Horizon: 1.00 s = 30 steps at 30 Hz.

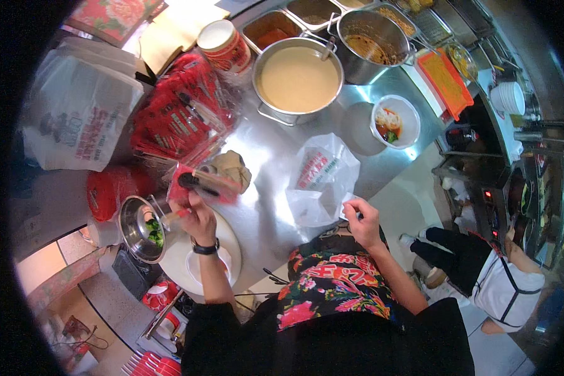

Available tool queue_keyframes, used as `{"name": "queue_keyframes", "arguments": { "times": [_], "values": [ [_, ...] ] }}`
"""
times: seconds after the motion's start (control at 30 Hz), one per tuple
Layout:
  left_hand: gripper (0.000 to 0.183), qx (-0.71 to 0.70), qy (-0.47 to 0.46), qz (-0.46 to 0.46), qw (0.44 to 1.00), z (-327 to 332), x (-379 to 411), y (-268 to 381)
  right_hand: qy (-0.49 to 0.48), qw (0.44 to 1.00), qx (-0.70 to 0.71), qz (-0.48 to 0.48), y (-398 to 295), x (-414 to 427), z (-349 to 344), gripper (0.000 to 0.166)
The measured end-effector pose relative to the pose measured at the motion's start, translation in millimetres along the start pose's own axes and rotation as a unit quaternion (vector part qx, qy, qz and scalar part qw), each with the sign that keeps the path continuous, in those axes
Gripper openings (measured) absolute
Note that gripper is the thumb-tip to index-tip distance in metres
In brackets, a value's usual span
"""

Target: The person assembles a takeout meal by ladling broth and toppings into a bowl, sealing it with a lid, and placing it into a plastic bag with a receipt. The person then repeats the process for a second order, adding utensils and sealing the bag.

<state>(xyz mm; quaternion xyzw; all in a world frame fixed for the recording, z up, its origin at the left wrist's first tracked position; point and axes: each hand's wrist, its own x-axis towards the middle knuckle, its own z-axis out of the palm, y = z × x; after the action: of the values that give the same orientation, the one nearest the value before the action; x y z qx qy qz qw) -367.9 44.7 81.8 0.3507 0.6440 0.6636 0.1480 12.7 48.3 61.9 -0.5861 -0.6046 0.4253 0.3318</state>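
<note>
My left hand (198,220), with a dark wristband, grips a red utensil packet (206,185) with a black spoon and a wooden-looking piece showing through. My right hand (363,221) pinches a small white piece (347,207), perhaps paper or the bag's edge, at the near side of a printed white plastic bag (324,174). That bag lies crumpled on the steel counter. Below my left hand a white bowl (204,265) stands on a round white board (230,230). A steel bowl (134,232) with green vegetables is left of the hand. A crumpled brown cloth (232,171) lies just beyond the packet.
A pot of pale soup (298,80) and a pot of brown broth (369,47) stand at the back. A white bowl with food (406,122) is at the right. Red packets (178,113) and plastic bags (80,103) fill the left. A co-worker (493,277) is at the right.
</note>
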Motion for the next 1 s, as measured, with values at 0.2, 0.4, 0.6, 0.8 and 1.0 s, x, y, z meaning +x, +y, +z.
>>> {"name": "queue_keyframes", "arguments": {
  "times": [0.2,0.4,0.6,0.8,1.0],
  "values": [
    [0.015,0.148,-0.055,-0.147,0.976,14,-106,-62,0.004,1.000,0.025,0.018,19,-2,-9,0.009],
    [0.033,0.290,-0.075,-0.276,0.913,-9,-202,-147,-0.012,0.996,0.033,0.078,44,-21,-18,0.013],
    [0.066,0.430,-0.219,-0.038,0.875,18,-235,-124,-0.045,0.982,0.107,0.147,61,-36,-18,0.013],
    [0.071,0.469,-0.354,0.001,0.809,41,-264,-101,-0.068,0.990,0.077,0.099,67,-29,-50,0.012],
    [0.058,0.382,-0.366,-0.053,0.847,55,-270,-96,-0.004,0.986,0.128,0.106,88,-18,-126,0.015]
  ]
}}
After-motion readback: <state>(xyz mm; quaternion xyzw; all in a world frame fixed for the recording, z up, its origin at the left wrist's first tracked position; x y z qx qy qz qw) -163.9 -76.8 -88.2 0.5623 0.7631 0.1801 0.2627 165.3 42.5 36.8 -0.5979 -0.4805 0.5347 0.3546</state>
